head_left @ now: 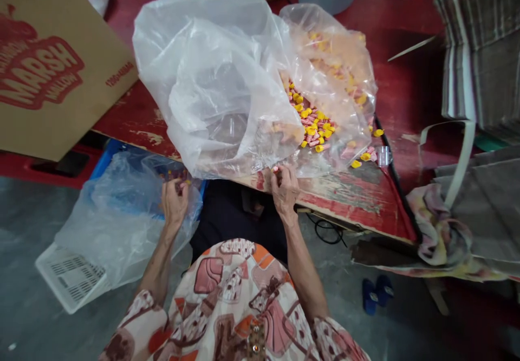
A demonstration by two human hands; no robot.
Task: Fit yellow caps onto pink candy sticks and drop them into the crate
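Observation:
My left hand is held over a plastic-lined blue bin, its fingers closed around what looks like a small pink piece. At the table's front edge, my right hand pinches another small pink piece. Just beyond it lies a large clear plastic bag, crumpled and cloudy. To its right, a second clear bag holds many small pink and yellow pieces. A few loose pieces lie on the table beside a small clear cylinder.
A cardboard box stands on the left of the worn red table. Stacked flat cardboard and a crumpled cloth are at the right. Below left is a white basket; blue slippers lie on the floor.

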